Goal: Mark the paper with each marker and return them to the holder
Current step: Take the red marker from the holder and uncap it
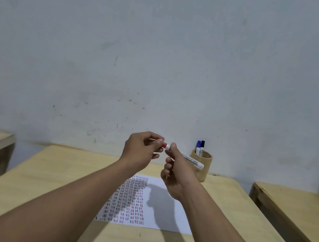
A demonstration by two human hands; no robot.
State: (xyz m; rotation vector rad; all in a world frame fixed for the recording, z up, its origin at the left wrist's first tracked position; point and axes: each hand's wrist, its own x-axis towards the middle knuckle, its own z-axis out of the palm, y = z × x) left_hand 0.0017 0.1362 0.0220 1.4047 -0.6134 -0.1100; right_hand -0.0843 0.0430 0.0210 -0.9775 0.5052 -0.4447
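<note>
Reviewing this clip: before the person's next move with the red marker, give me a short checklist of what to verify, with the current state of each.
1. Marker barrel held firmly: ok. The right hand grips the red marker above the table.
2. Cap end under control: ok. The left hand pinches the red cap.
3. Cap fully seated or coming off: cannot tell.
4. Paper flat and within reach: ok. The paper lies flat below the hands, its left part filled with marks, its right part blank.
5. Holder upright with room: ok. The holder stands upright with a blue marker and a black marker inside.
</note>
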